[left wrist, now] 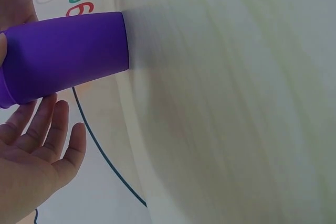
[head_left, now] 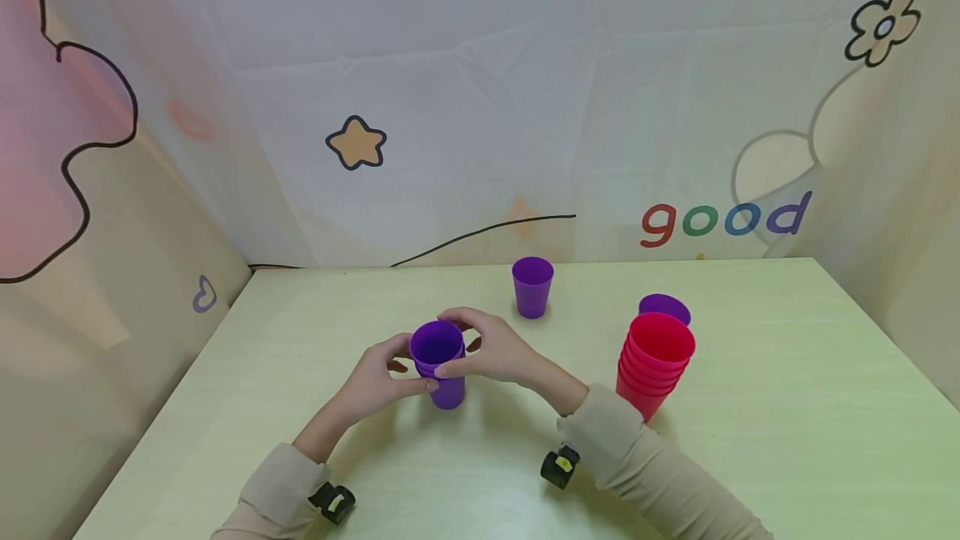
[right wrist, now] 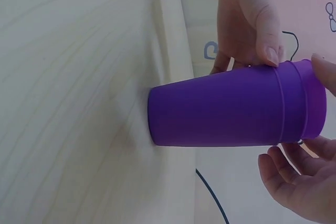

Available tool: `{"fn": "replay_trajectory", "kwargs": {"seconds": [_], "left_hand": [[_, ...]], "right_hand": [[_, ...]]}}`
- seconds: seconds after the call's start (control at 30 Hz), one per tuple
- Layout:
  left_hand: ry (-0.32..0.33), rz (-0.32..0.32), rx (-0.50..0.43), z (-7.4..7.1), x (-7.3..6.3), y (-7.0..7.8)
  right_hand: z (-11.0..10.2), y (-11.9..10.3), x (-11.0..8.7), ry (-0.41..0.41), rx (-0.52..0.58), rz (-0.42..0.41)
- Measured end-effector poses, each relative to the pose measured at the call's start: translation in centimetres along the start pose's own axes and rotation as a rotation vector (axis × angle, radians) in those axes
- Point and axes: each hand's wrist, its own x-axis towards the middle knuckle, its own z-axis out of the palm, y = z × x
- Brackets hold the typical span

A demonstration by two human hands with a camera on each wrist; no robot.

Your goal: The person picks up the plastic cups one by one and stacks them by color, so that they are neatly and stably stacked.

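Note:
A short stack of nested purple cups (head_left: 447, 392) stands upright on the table, left of the middle. My left hand (head_left: 372, 382) holds the stack from the left, its thumb on the near side below the rims. From the right, my right hand (head_left: 498, 348) grips the stack near the top, thumb on the front and fingers behind. In the right wrist view the purple cups (right wrist: 220, 108) show several rims close together at the top end. The left wrist view shows the lower part of the purple cups (left wrist: 73, 56), with the base at the table surface.
A single purple cup (head_left: 532, 290) stands upright near the back edge of the table. On the right is a tall stack of red cups (head_left: 648, 373), close to my right sleeve. Behind it another purple cup (head_left: 664, 307) is partly hidden. A printed cloth (head_left: 480, 148) hangs behind the table.

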Motion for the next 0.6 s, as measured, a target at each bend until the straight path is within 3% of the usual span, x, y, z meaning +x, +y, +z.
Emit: {"fn": "replay_trajectory", "kwargs": {"seconds": [0.27,0.6], "left_hand": [[0.005,-0.013,-0.007,0.0,0.0,0.1],[0.0,-0.016,-0.01,0.0,0.0,0.0]], "right_hand": [[-1.0,-0.5,-0.2,0.039,0.036,0.045],[-2.1,-0.3,-0.9,0.122,0.062,0.021]]}}
